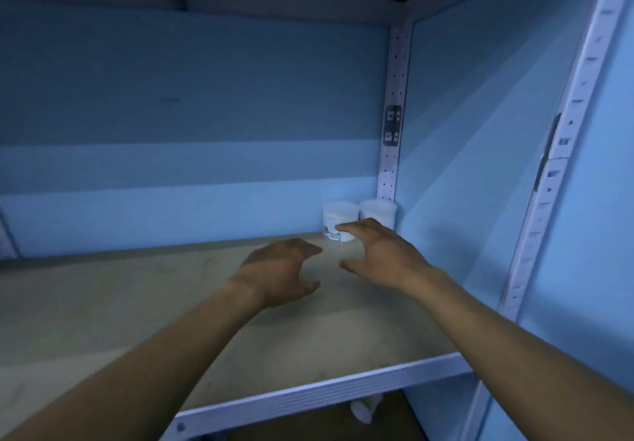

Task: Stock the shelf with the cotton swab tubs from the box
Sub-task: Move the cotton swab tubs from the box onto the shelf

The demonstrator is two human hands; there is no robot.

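two tubs (339, 221) upright, back corner of shelf (103, 303); two hands (329, 262) spread, holding nothing.

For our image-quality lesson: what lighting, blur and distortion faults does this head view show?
Head view: dim, blue-tinted light; the two tubs look soft and washed out; both hands, left and right, are slightly blurred; wide-angle bending tilts the right upright; the shelf darkens toward the left.

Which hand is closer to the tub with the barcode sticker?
Right. The right hand reaches its fingertips in front of the barcode tub. The left hand hovers lower and left, short of it.
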